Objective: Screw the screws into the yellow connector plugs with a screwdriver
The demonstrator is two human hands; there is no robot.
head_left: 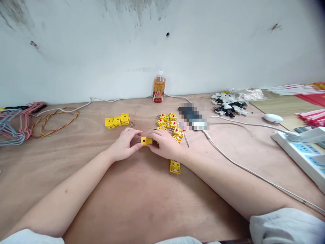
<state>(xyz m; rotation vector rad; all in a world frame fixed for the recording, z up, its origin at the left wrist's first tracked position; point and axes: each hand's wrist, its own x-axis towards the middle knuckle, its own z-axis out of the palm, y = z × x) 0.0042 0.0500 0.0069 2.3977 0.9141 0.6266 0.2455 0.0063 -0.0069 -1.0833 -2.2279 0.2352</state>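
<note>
Yellow plastic connector (146, 141) between both hands, at the centre of the clock face, with twelve toward the wall (101, 51); lies lengthwise from nine to three, metal pins (139, 140) pointing to nine. At three, right hand (164, 143), nearer of the two and overlapping that end, pinching it with fingers on the far side and thumb on the near side. At nine, left hand (124, 145), thumb and index curved about the pin end, tips at or just beside the body; cannot tell whether pressing on it. Key relation: that nine-to-three line, pins toward the left palm, body within the right grip. Outward at ten, loose screws (131, 124), then yellow housings (117, 121) in a row. At two, clustered yellow connectors (177, 131), partly behind the right hand. At three, past that hand, slim metal rod (187, 139). At four, single yellow piece (175, 167). Well apart, between twelve and one, bottle (158, 89) near the wall.
</note>
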